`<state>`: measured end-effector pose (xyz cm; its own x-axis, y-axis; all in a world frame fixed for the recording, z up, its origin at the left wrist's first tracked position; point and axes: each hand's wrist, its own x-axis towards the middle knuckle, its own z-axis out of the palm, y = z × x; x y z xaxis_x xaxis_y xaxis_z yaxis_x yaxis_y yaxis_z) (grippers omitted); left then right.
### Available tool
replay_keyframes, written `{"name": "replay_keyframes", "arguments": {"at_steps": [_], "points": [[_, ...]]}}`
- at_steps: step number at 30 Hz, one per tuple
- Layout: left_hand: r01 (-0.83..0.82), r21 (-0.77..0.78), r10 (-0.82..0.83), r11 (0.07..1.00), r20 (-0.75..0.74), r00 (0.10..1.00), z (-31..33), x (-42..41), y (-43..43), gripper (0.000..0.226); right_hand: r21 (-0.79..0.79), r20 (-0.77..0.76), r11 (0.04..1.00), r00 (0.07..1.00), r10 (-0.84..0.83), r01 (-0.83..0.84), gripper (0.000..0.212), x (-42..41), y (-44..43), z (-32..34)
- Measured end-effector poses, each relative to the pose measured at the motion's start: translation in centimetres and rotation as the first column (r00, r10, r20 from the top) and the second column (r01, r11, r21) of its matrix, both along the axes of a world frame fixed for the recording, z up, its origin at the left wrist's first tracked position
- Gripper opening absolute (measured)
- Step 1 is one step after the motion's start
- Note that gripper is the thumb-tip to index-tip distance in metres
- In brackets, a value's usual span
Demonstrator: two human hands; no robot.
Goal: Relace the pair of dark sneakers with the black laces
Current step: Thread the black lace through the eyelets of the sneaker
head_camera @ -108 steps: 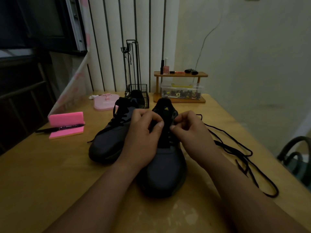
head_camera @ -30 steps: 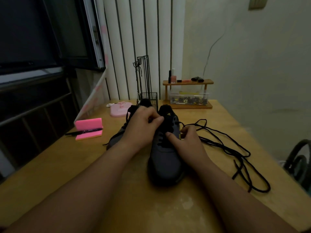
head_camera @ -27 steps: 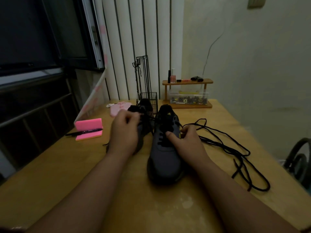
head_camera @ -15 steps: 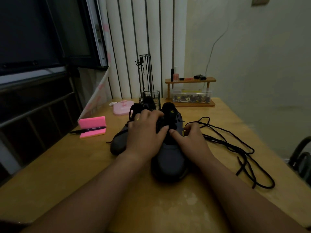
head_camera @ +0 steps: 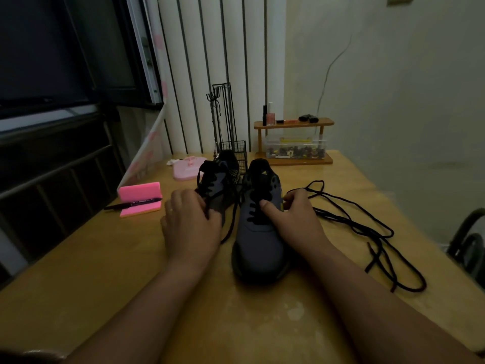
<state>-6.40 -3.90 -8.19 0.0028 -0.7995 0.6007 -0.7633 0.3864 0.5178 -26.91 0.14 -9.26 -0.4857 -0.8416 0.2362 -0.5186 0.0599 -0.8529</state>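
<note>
Two dark sneakers stand toe-toward-me on the wooden table. The right sneaker has black lacing over its lower eyelets. My right hand grips its outer side, thumb pressed on the lacing. The left sneaker sits just behind and to the left. My left hand lies curled over its front and holds a black lace strand that runs from the right sneaker's inner side. The rest of the black lace lies in loose loops on the table, right of my right hand.
A pink note block with a black marker lies at the left. Behind the sneakers are a pink dish, a wire basket stand and a wooden shelf over a clear box. A chair is at the right edge.
My left hand has come off the right sneaker's tongue and moved left and toward me, drawing a lace strand out. My right hand has stayed on the right sneaker's side.
</note>
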Motion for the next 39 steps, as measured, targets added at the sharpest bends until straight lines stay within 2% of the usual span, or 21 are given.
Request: {"name": "replay_keyframes", "arguments": {"at_steps": [1,3,4,6,8,9,12,15,17,20,23,27,30,32,34,36,39], "points": [[0.005,-0.057,-0.003,0.998,0.036,0.999,-0.4,-0.2,0.6,0.018,-0.031,-0.04,0.999,0.999,-0.016,0.015,0.057,0.0,0.1,0.1],[0.154,-0.092,-0.155,0.984,-0.001,0.988,-0.6,-1.4,1.4,0.018,-0.144,-0.132,0.989,0.989,-0.061,0.041,0.044,-0.1,0.2,0.3],[0.25,-0.019,-0.251,0.968,-0.05,0.967,-0.7,-2.2,1.6,0.019,-0.211,-0.172,0.977,0.982,-0.074,0.036,0.035,-0.2,0.2,0.4],[0.383,0.223,-0.355,0.896,-0.157,0.922,-0.3,-3.8,1.4,0.037,-0.302,-0.248,0.953,0.967,-0.057,-0.021,0.02,-0.5,0.1,0.5],[0.494,0.377,-0.383,0.783,-0.333,0.861,0.1,-4.9,0.4,0.052,-0.312,-0.308,0.945,0.951,-0.006,-0.095,0.018,-0.6,-0.1,0.7],[0.557,0.399,-0.394,0.729,-0.421,0.817,0.1,-5.2,0.0,0.052,-0.298,-0.33,0.947,0.944,0.016,-0.12,0.021,-0.6,-0.3,0.7],[0.651,0.403,-0.411,0.643,-0.536,0.737,-0.6,-5.3,-0.6,0.048,-0.256,-0.409,0.957,0.912,0.019,-0.135,0.027,-0.7,-1.0,0.8],[0.721,0.356,-0.44,0.594,-0.607,0.662,-1.0,-5.2,-0.7,0.05,-0.264,-0.483,0.955,0.876,-0.011,-0.133,0.02,-0.5,-1.6,1.1],[0.748,0.335,-0.445,0.573,-0.639,0.627,-1.2,-5.2,-0.7,0.047,-0.292,-0.461,0.945,0.887,-0.003,-0.149,0.015,-0.4,-1.6,1.2],[0.762,0.337,-0.434,0.553,-0.664,0.609,-1.3,-5.1,-0.8,0.041,-0.294,-0.346,0.939,0.935,0.071,-0.181,0.009,-0.4,-0.9,1.9],[0.757,0.336,-0.428,0.56,-0.665,0.612,-1.4,-5.1,-1.0,0.045,-0.199,-0.198,0.964,0.97,0.138,-0.178,0.02,-0.5,0.1,2.7],[0.766,0.309,-0.42,0.564,-0.691,0.588,-1.4,-5.2,-1.0,0.05,-0.106,-0.271,0.976,0.95,0.154,-0.188,0.041,-0.7,0.5,3.0],[0.769,0.31,-0.431,0.559,-0.683,0.589,-1.5,-5.1,-1.0,0.051,-0.188,-0.353,0.952,0.921,0.163,-0.241,0.035,-0.4,0.6,3.2],[0.768,0.322,-0.437,0.554,-0.673,0.597,-1.5,-4.9,-1.0,0.05,-0.27,-0.205,0.919,0.949,0.238,-0.289,0.031,-0.3,0.9,3.5],[0.764,0.334,-0.439,0.552,-0.662,0.607,-1.4,-4.8,-0.9,0.05,-0.307,-0.082,0.915,0.965,0.249,-0.262,0.035,-0.7,1.2,3.9],[0.764,0.34,-0.432,0.549,-0.666,0.607,-1.2,-4.8,-0.7,0.051,-0.251,-0.109,0.946,0.977,0.181,-0.203,0.039,-1.2,1.3,4.2],[0.766,0.339,-0.421,0.546,-0.68,0.601,-1.2,-4.9,-0.8,0.051,-0.052,-0.359,0.995,0.931,0.064,-0.089,0.032,-1.1,1.1,3.9]]}}
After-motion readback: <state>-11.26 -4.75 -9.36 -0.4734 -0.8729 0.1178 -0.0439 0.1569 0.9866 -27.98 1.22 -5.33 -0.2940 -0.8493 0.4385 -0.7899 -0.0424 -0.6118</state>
